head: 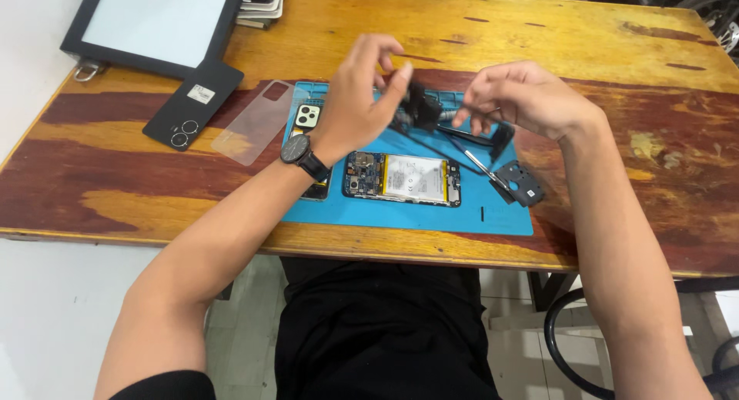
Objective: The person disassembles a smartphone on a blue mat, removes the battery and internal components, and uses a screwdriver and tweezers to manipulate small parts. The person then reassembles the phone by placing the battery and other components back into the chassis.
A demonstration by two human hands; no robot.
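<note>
Above blue mat [400, 211], left hand [362, 92] fingers pinching black part [419, 107]

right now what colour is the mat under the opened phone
Blue, seen in the head view: the mat under the opened phone.

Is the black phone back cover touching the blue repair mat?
Apart. The head view shows the black back cover lying on bare wooden table, with a clear film sheet between it and the blue mat.
</note>
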